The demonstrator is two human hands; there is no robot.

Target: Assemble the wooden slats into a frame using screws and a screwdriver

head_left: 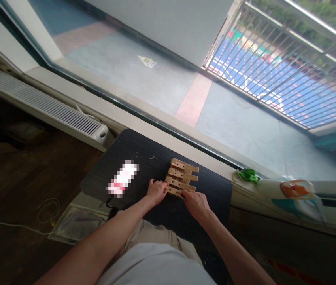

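Observation:
A light wooden piece with several parallel slats (182, 175) lies on a black tabletop (108, 158); small dark holes dot its slats. My left hand (156, 191) is closed on the left end of the nearest slats, fingers bent over the wood. At the near right corner, my right hand (195, 202) has its fingers pressed together against the nearest slat and covers that slat's end. Whatever sits between those fingers is too small and hidden to make out. A few tiny metal bits (152, 158) lie beyond the wooden piece.
A blurred-out flat object (123, 178) lies at the tabletop's left. Along the window runs a sill with a green tape-like roll (247, 174) and a white-and-orange container (295, 190). A white radiator (67, 113) stands left; a pale cable (16, 225) crosses the floor.

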